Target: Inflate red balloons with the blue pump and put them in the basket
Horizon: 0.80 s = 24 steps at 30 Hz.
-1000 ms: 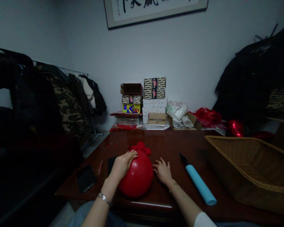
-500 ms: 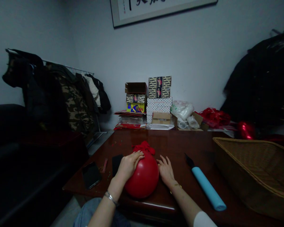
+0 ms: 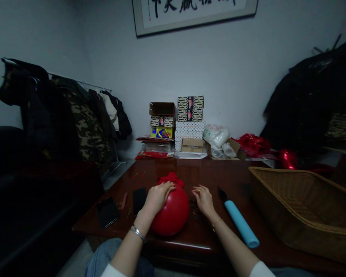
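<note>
An inflated red balloon (image 3: 173, 213) rests at the table's near edge. My left hand (image 3: 159, 197) lies over its upper left side, its fingers curved round the top and gripping it. Just right of the balloon is my right hand (image 3: 203, 199), apart from it, with thumb and fingertips drawn together; anything between them is too small to make out. Small dark bits (image 3: 194, 209) lie on the table beside that hand. Behind the balloon sits a pile of red limp pieces (image 3: 172, 178).
A light blue hand pump (image 3: 241, 224) and a large wicker basket (image 3: 302, 207) are at the right of the brown table (image 3: 207, 171). Two dark flat objects, one a phone (image 3: 107, 212), lie left. Stacked boxes (image 3: 190, 132) stand behind.
My right hand has drawn its spread fingers together and moved slightly off the balloon. My left hand stays on the balloon. The whole view has shifted a little.
</note>
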Available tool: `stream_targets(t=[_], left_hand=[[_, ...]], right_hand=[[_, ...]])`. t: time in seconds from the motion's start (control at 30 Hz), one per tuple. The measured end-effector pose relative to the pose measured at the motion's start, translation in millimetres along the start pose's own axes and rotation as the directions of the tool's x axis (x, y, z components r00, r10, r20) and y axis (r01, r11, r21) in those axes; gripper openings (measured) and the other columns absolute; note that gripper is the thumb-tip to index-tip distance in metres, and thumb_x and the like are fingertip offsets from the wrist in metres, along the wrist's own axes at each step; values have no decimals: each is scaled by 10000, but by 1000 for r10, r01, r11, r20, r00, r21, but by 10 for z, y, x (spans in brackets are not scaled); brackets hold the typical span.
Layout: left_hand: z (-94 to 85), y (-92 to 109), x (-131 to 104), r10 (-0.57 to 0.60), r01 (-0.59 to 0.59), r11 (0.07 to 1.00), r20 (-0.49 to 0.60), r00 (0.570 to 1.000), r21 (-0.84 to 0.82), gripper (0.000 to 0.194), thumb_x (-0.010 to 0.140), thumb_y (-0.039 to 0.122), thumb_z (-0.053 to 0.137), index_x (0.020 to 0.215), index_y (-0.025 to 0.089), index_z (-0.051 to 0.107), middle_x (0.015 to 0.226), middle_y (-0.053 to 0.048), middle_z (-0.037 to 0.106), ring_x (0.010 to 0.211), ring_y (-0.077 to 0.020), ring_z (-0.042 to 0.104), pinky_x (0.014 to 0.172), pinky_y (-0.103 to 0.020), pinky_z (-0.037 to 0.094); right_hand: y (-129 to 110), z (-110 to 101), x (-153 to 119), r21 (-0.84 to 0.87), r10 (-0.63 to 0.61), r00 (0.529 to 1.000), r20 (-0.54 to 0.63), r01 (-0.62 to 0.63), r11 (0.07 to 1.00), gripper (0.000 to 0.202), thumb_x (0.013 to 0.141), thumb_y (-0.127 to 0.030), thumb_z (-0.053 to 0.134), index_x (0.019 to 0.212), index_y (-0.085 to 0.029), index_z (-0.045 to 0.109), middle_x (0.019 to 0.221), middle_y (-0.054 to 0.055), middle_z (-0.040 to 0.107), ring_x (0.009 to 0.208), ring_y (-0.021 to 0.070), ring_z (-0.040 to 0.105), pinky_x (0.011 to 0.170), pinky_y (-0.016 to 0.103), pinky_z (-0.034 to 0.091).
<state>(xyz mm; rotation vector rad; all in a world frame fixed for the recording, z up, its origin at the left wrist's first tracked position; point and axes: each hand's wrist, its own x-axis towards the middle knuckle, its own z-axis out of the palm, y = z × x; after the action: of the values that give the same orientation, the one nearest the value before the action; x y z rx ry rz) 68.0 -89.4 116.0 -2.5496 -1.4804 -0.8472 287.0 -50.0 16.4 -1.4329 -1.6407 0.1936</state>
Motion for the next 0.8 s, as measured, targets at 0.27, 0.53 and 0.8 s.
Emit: stream_targets(t=[0.27, 0.53, 0.8], left_hand=[[75, 163, 105, 13, -15, 999, 33, 999, 48, 295, 906, 309, 389, 1087, 248, 613, 1049, -61, 672, 965, -187, 623, 812, -272, 474], [174, 351, 137, -5, 1, 995, 42, 999, 97, 312, 907, 311, 382, 1125, 207, 580, 1079, -107, 649, 963, -204, 617, 786, -298, 487], [218, 439, 111, 17, -20, 994, 36, 999, 108, 295, 920, 253, 339, 1069, 224, 592, 1049, -67, 661, 896, -185, 634, 749, -274, 489]], right_hand=[[-472, -89, 141, 175, -83, 987, -140, 107, 979, 235, 852, -322, 434, 851, -234, 652, 1032, 39, 647, 1114, 203, 475, 939, 403, 371], [-702, -226, -13, 232, -173, 963, -206, 220, 947, 228, 861, -333, 456, 866, -235, 662, 1031, 54, 646, 1118, 211, 464, 943, 425, 366], [-675, -266, -101, 307, -121, 964, -235, 192, 932, 180, 840, -309, 492, 853, -251, 662, 1014, 47, 649, 1097, 211, 476, 961, 425, 344]])
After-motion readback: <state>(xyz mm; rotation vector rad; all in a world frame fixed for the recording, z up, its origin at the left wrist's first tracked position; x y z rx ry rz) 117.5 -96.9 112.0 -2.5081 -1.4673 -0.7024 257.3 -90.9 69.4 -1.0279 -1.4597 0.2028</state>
